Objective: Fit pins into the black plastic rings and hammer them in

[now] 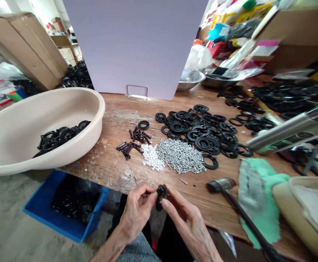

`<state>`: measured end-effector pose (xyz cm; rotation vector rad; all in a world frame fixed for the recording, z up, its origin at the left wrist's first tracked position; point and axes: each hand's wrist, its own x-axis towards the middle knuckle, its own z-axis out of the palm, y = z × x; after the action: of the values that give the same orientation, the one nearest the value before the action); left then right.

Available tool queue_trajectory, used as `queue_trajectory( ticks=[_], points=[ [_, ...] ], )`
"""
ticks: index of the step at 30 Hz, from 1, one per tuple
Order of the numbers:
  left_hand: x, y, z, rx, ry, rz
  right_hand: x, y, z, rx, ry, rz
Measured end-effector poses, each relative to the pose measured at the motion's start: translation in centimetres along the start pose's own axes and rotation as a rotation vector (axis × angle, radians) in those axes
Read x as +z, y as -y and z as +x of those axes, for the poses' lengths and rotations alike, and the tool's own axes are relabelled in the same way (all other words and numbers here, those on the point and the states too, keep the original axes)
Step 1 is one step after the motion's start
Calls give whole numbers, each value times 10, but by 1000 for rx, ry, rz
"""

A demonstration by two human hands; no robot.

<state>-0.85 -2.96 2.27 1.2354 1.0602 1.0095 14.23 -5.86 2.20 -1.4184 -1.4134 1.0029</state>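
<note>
My left hand (137,209) and my right hand (187,225) meet over the table's front edge, both pinching a small black rubber ring (161,196) between thumbs and fingers. Behind them, a pile of black rubber rings (199,133) covers the wooden table (112,167). Closer in lie a heap of silver screws (179,156), a small heap of white plastic pieces (152,157), and several dark bolts (133,143). A rubber mallet (220,185) rests to the right of my right hand, with its dark handle running toward the front edge.
A beige plastic basin (44,120) holding black parts sits at the left on the table. Below the edge stands a blue crate (63,207) of black parts. A green cloth (262,200) and a metal tube (292,127) lie right; steel bowls and a pale partition stand behind.
</note>
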Motion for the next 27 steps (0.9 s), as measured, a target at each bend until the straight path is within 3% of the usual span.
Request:
queue_trajectory(
  ticks=[4,10,14,18,22,27],
  points=[
    [2,7,-4,32,-7,6,5,-1,-2,-29,-60,11],
    [0,6,-3,7,8,-1,6,3,-8,-31,-38,-26],
    [1,-1,-3,-151,-7,-134,-13,-10,-3,-212,-104,-320],
    [-1,-8,-1,-210,0,-185,-42,-33,16,-349,-280,-678],
    [-5,-10,1,-191,40,-188,-54,-48,28,-362,-179,-864],
    [-11,-12,2,-183,108,-167,-55,-46,29,-314,-123,-840]
  ],
)
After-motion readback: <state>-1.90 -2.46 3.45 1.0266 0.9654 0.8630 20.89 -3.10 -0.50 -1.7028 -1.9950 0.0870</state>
